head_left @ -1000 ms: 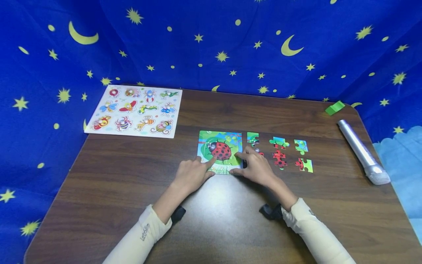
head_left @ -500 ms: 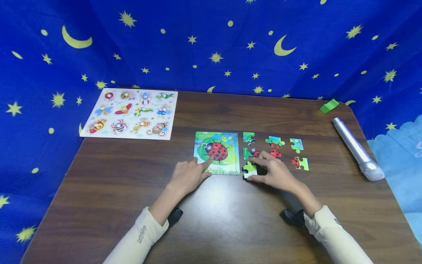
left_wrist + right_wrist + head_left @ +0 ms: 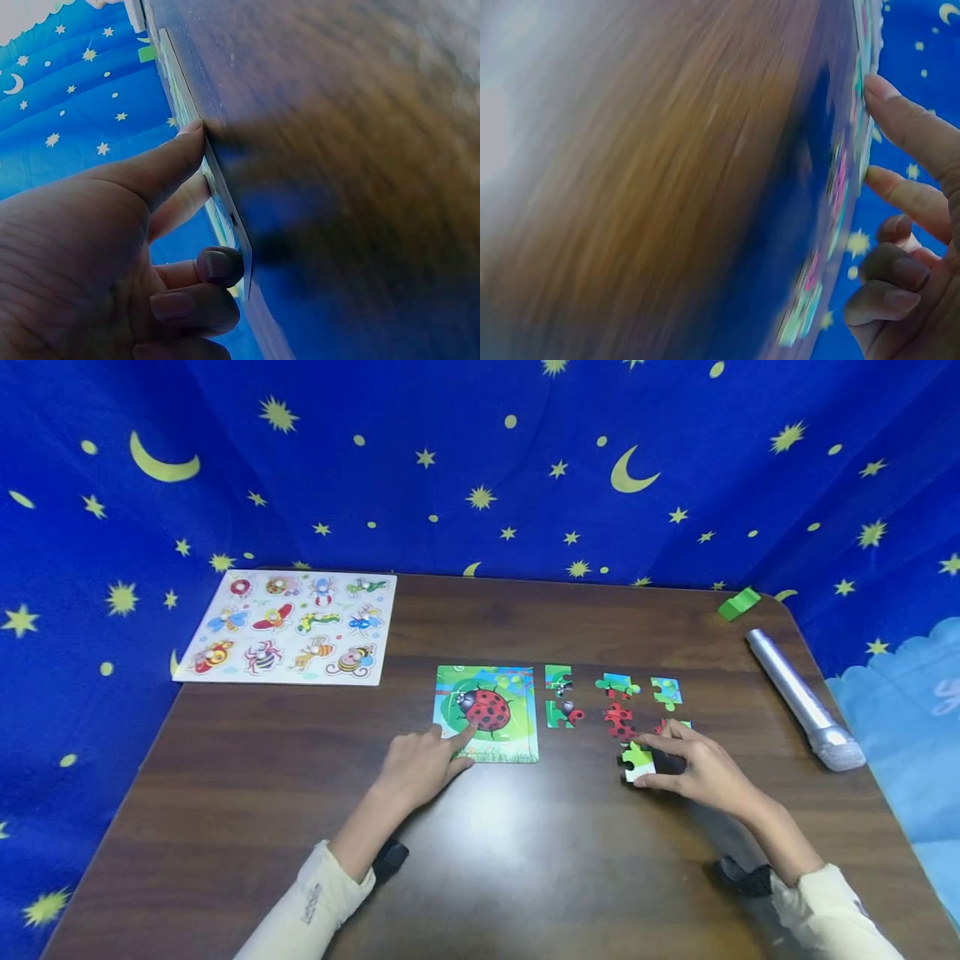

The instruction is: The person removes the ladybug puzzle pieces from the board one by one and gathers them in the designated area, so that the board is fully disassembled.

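A square ladybug puzzle board [image 3: 486, 714] lies flat mid-table in the head view. My left hand [image 3: 416, 770] holds its near left corner, index finger on the picture; in the left wrist view the thumb [image 3: 176, 161] meets the board's edge and the other fingers curl at the side. To the right, my right hand [image 3: 705, 768] pinches a green and white jigsaw piece [image 3: 639, 763] between thumb and index finger, by the table surface. Beyond it lie several pieces, including a red spotted piece [image 3: 619, 720]. A red and green piece [image 3: 662, 727] is partly hidden behind the right hand.
A white insect peg board [image 3: 288, 627] lies at the back left. At the right are a silver microphone [image 3: 806, 697] and a small green block [image 3: 739, 604]. A blue curtain [image 3: 450, 460] with stars and moons hangs along the back edge.
My right hand left the board's right side, appeared with the green and white piece beside it, and carried the piece rightward below the middle column. The left hand stays at the board's corner.
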`<state>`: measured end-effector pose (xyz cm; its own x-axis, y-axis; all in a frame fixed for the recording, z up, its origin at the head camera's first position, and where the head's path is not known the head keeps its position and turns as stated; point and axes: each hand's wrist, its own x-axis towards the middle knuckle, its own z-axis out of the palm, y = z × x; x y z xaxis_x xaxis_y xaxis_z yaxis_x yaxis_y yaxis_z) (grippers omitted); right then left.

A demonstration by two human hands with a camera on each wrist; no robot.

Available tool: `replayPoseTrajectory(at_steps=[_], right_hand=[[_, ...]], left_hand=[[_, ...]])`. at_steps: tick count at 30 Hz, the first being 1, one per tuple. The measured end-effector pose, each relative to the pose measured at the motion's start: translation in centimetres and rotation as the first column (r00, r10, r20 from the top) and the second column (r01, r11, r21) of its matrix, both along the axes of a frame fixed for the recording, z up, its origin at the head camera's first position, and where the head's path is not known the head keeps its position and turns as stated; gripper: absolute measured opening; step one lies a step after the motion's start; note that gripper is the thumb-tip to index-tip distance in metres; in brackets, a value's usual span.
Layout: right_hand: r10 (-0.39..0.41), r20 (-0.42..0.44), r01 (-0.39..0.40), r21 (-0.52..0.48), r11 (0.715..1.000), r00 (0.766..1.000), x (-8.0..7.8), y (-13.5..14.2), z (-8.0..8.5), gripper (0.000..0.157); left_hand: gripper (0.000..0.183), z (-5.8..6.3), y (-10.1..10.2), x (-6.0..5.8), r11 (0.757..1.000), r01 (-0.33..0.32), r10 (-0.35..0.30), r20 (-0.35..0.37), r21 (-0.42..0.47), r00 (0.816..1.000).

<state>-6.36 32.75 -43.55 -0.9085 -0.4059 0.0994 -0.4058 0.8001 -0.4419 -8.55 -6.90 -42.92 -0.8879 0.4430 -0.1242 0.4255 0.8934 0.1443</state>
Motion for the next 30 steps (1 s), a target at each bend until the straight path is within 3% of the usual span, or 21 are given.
replayPoseTrajectory(at_steps=[14,24,30], right_hand=[[-0.066,0.032,0.063,0.09,0.994,0.997,1.3,3.7,-0.1,0.056],[-0.083,0.015,0.08,0.154,0.985,0.996,1.2,4.0,-0.4,0.058],[-0.1,0.023,0.095,0.157,0.983,0.995,1.2,2.7,0.4,0.058]], left_hand=[[0.051,-0.3,-0.1,0.2,1.0,0.012,-0.011,-0.026,0.025,1.0],[0.05,-0.2,-0.2,0.1,1.0,0.009,-0.009,-0.015,0.027,1.0],[0.051,0.1,-0.2,-0.1,0.999,0.007,-0.008,0.013,0.032,1.0]])
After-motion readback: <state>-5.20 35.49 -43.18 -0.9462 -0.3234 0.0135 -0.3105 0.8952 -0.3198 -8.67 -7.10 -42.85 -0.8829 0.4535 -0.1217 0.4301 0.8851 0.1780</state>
